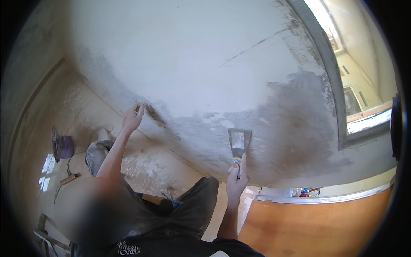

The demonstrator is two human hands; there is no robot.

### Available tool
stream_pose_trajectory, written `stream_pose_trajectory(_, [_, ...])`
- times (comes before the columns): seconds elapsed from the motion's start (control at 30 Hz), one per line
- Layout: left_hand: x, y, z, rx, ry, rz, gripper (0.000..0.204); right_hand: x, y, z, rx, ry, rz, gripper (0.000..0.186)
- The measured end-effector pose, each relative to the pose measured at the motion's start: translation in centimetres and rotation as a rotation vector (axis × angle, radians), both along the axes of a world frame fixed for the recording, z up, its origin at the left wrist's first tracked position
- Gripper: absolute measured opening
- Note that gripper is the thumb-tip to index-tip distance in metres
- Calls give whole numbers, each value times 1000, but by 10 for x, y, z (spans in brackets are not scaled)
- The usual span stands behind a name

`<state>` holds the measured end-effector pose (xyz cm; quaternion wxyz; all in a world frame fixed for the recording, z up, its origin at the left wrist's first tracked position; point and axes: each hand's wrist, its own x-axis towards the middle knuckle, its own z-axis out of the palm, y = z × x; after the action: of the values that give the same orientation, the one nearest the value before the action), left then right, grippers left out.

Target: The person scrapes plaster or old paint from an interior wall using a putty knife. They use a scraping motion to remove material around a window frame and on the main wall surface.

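Observation:
My right hand (237, 175) grips a putty knife (239, 141) with a wide metal blade and a yellow band on its handle; the blade is over the grey-smudged lower part of a white plastered wall (180, 60). To the left, my left hand (133, 118) is at the wall beside a dark rough patch (154, 115), fingers pinched; whatever they may hold is too small to make out.
A purple round device (65, 146) and a cabled wooden-looking item (66, 179) lie left on the dusty floor (150, 162). A metal frame (43, 233) is at lower left, an orange board (312, 218) at lower right, a window opening (364, 107) upper right. My bent legs occupy the lower middle.

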<state>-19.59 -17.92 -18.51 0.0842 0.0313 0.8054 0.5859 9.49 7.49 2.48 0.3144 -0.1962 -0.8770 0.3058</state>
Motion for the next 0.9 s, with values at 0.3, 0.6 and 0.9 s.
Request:
stream_pose_trajectory(0.3, [-3,1,1,36,2,3,47,-29,6,62,264,-95,57,50])
stream_pose_trajectory(0.6, [2,-5,7,-20,6,-20,48,-10,5,96,297,-184,28,47])
stream_pose_trajectory(0.9, [0,-5,-17,-84,9,-98,49,-40,-10,96,414,-132,66,51])
